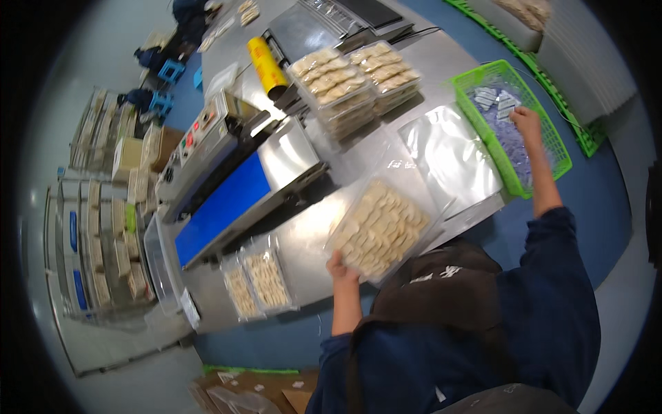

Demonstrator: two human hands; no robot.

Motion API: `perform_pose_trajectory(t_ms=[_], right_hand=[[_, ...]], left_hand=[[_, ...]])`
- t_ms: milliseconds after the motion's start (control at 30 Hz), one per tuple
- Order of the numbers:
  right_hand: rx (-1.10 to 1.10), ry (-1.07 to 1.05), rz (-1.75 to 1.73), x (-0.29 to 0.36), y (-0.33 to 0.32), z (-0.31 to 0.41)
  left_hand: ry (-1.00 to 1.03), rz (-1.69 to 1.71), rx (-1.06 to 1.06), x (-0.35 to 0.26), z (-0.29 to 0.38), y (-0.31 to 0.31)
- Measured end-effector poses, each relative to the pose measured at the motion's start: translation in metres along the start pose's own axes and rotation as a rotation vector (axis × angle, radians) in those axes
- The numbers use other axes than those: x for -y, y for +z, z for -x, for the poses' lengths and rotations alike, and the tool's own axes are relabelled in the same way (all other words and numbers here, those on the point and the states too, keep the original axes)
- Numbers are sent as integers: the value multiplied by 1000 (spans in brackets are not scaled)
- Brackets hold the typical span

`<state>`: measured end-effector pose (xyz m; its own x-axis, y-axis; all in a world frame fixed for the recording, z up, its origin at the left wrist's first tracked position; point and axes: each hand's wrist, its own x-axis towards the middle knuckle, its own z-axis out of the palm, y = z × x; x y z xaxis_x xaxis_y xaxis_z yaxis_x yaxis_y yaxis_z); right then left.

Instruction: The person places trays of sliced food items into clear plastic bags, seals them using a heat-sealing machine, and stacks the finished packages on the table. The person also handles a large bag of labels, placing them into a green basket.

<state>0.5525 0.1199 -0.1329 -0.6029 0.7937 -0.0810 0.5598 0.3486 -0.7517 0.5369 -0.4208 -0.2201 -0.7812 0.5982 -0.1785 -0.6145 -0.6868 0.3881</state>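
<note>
My left hand (342,268) grips the near-left corner of a clear plastic pack (382,227) filled with rows of pale, folded dough-like pieces. The pack is tilted over the front edge of the steel table, close to my apron. Over to the right, my right hand (526,124) reaches into a green plastic basket (549,132). Its fingertips pinch a white printed sachet (507,105). Another white sachet (485,97) lies beside it, on a heap of small clear-purple packets (504,137). Flat silvery plastic bags (450,150) lie between the held pack and the basket.
Stacked trays of dough pieces (331,88) stand farther back. A machine with a blue conveyor belt (225,209) stands at left, near two sealed packs (264,279). A yellow roll (266,67) lies behind. Wire racks (98,248) and seated people (150,57) are beyond.
</note>
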Motion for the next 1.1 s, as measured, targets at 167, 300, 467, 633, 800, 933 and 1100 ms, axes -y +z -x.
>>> perform_pose_trajectory(t_ms=[167,300,467,633,800,933,1100], right_hand=[[723,-348,-377,91,5,93],[739,-433,61,146,44,141],[1324,-275,-248,115,25,124],[-154,-136,180,-1,-13,1],[-196,14,442,-97,-8,-45],[-140,-82,246,-58,-20,-23],[652,-243,-398,79,14,79]], left_hand=[[-42,55,82,11,-29,7],[-71,139,144,20,-40,27],[-104,138,168,33,-36,31],[-236,139,114,33,-18,10],[-176,-21,-80,31,7,-1],[-108,-12,-524,24,14,1],[-20,80,-256,10,19,8]])
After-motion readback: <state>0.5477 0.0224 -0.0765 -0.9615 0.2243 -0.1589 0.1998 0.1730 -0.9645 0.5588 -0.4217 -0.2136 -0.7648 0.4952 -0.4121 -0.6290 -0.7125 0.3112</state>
